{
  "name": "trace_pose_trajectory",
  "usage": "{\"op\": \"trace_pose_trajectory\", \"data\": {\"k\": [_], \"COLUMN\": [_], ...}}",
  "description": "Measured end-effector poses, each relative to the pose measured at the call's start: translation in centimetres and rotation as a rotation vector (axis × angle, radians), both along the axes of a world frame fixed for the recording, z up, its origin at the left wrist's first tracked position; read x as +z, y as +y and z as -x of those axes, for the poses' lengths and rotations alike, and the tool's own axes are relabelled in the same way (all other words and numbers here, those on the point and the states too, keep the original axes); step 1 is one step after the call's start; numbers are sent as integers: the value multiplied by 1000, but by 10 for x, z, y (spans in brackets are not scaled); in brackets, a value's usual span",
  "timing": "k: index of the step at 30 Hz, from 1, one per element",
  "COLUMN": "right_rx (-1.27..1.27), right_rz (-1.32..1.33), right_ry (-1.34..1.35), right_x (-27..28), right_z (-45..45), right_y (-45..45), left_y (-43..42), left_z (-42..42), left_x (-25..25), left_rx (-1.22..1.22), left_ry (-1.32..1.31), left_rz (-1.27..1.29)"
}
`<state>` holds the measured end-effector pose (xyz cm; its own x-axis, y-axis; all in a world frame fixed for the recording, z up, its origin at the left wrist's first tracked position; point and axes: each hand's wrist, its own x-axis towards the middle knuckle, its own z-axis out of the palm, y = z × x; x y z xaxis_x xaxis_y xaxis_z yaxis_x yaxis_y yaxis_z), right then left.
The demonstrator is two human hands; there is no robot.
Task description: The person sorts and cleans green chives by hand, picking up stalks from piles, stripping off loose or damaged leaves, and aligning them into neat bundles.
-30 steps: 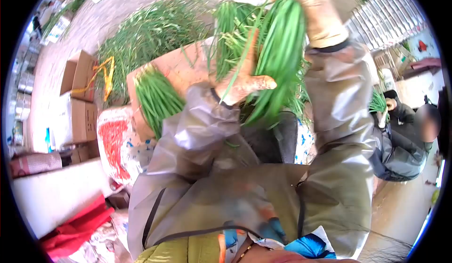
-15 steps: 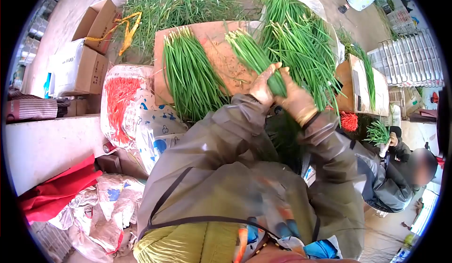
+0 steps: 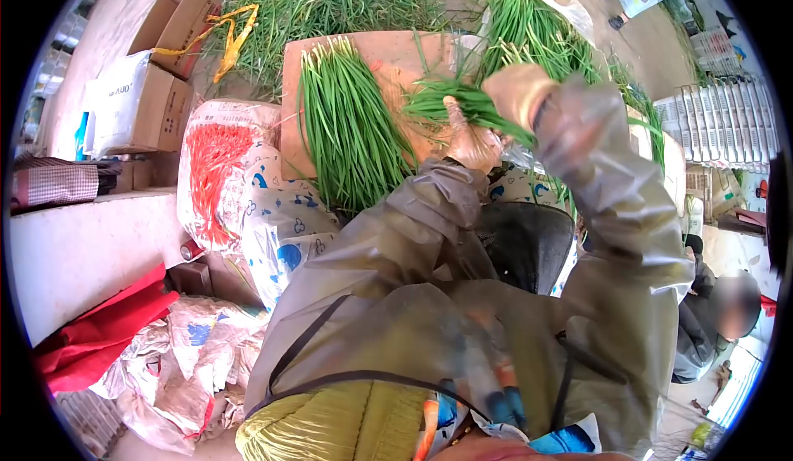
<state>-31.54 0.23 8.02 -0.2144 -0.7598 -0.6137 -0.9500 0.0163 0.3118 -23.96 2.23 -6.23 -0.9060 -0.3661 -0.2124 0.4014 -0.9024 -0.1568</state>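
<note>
Over the right part of the brown board (image 3: 388, 64), a small bunch of green stalks (image 3: 450, 102) lies across my two hands. My left hand (image 3: 472, 143) is under the bunch, with its thumb up in front of the stalks and its fingers partly hidden. Blurred by motion, my right hand (image 3: 519, 96) is closed around the bunch's right end. A larger bundle of green stalks (image 3: 347, 122) lies on the board's left side, pale ends away from me. Beyond my right hand is a big pile of stalks (image 3: 533, 35) on a pale sheet.
Loose greens (image 3: 330, 7) cover the floor ahead. Red ties (image 3: 216, 172) lie on a sack at left, beside cardboard boxes (image 3: 169, 102). A black surface (image 3: 524, 242) is before my lap. White crates (image 3: 719, 126) and a seated person (image 3: 702, 320) are at right.
My hands, earlier together on the upright-held bunch, have moved apart. My right hand has shifted up and right, and the bunch now lies more level. The view has shifted slightly.
</note>
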Motion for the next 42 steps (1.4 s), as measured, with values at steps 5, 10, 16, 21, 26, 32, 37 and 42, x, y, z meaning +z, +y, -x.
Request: {"op": "trace_pose_trajectory", "data": {"k": [5,10,16,21,26,32,37,42], "right_rx": [-226,-724,-859,-1114,-1175,-1220,-370,-369], "right_rz": [265,1328,1198,978,1183,1668,1283,905], "right_ry": [-67,-814,-2286,-2793,-2431,-1820,-986,-601], "right_x": [-1,0,-35,-38,-45,-36,-15,-15], "right_z": [-45,-30,-109,-94,-85,-52,-70,-191], "right_y": [84,147,91,61,68,99,111,93], "left_y": [4,-15,-23,-27,-30,-25,-19,-8], "left_z": [-4,-58,-162,-252,-317,-351,-358,-344], "left_x": [-6,25,73,89,105,96,95,92], "left_rx": [99,-76,-642,-865,-829,-734,-664,-654], "left_ry": [-32,-21,-169,-344,-513,-536,-574,-598], "left_rz": [-102,497,1232,1113,996,1049,1078,1098]}}
